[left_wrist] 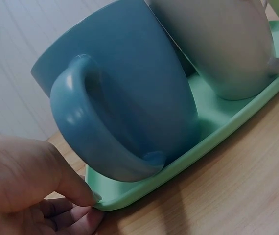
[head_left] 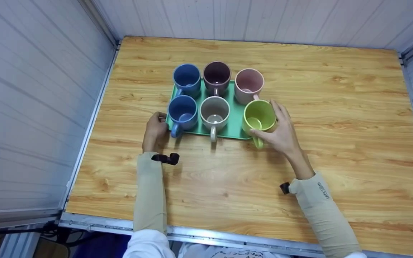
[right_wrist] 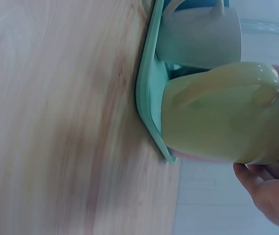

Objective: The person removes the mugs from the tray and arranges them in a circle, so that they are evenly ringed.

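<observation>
My right hand [head_left: 284, 135] grips a yellow-green mug [head_left: 259, 114] near its rim, thumb on the near side and fingers on the far right side. The mug is at the right front corner of a green tray [head_left: 236, 125]; in the right wrist view its handle [right_wrist: 247, 76] shows. At the tray's left front corner my left hand [head_left: 155, 129] pinches the edge, its thumb [left_wrist: 73, 186] on the rim. A blue mug [left_wrist: 139, 73] stands right beside that hand, its handle pointing toward me. In the front row's middle is a greyish-white mug [head_left: 214, 111].
Behind, the tray bears another blue mug [head_left: 187, 77], a dark purple mug [head_left: 217, 74] and a pink mug [head_left: 248, 84]. A wood-grain table [head_left: 224, 190] lies under the tray. Pale panels [head_left: 41, 89] rise at the table's left, back and right.
</observation>
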Tool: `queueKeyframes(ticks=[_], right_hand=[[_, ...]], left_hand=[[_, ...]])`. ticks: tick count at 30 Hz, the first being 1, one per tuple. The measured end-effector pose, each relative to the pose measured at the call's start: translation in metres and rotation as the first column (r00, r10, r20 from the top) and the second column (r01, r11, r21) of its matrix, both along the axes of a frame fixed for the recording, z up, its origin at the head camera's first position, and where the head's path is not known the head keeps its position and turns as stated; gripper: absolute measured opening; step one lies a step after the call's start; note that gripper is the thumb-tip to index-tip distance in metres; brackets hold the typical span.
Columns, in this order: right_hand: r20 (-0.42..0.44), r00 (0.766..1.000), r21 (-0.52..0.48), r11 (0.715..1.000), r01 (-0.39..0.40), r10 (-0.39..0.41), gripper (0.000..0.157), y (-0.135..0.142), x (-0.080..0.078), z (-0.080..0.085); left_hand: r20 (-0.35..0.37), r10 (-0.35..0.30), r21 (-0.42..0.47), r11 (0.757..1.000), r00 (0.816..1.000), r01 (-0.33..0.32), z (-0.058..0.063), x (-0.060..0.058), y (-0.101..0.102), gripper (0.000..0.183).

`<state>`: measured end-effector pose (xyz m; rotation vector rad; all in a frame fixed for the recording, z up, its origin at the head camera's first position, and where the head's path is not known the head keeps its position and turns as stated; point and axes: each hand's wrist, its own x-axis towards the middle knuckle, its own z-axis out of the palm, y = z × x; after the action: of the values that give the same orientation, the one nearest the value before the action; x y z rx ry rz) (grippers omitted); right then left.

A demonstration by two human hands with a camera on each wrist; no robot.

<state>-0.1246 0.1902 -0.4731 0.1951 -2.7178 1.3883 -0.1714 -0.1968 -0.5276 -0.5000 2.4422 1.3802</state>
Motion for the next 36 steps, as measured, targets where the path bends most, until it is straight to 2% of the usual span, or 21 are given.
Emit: queueKeyframes(ticks=[7, 11, 14, 18, 22, 25, 29, 36], right_hand=[[0.010, 1.000, -0.026, 1.000, -0.005, 0.005, 0.106, 0.014, -0.001, 0.001], [0.019, 1.000, -0.036, 0.999, -0.001, 0.002, 0.106, 0.022, -0.002, 0.001], [0.027, 1.000, -0.038, 0.999, 0.015, -0.014, 0.106, 0.028, -0.003, 0.001], [0.024, 0.999, -0.044, 0.998, 0.037, -0.036, 0.106, 0.037, -0.006, 0.000], [0.022, 0.999, -0.050, 0.998, 0.050, -0.049, 0.104, 0.048, -0.011, -0.002], [0.016, 0.998, -0.049, 0.997, 0.054, -0.053, 0.103, 0.057, -0.015, -0.004], [0.011, 0.998, -0.044, 0.997, 0.059, -0.058, 0.102, 0.069, -0.021, -0.005], [0.042, 0.994, -0.019, 0.994, 0.104, -0.103, 0.103, 0.088, -0.033, -0.002]], left_hand=[[0.007, 0.013, 0.017, 1.000, 1.000, -0.014, 0.001, 0.000, 0.000, 0.039], [0.026, 0.077, 0.106, 0.991, 0.997, -0.080, 0.002, 0.003, 0.002, 0.037], [0.049, 0.128, 0.181, 0.974, 0.991, -0.135, 0.002, 0.005, 0.004, 0.035], [0.054, 0.150, 0.205, 0.966, 0.987, -0.159, 0.001, 0.005, 0.004, 0.033], [0.039, 0.136, 0.172, 0.975, 0.990, -0.140, 0.001, 0.005, 0.003, 0.032], [0.024, 0.094, 0.122, 0.988, 0.995, -0.096, 0.001, 0.005, 0.003, 0.033], [0.034, 0.079, 0.104, 0.991, 0.996, -0.082, 0.002, 0.005, 0.004, 0.034], [0.059, 0.134, 0.171, 0.975, 0.989, -0.142, 0.002, 0.005, 0.004, 0.031]])
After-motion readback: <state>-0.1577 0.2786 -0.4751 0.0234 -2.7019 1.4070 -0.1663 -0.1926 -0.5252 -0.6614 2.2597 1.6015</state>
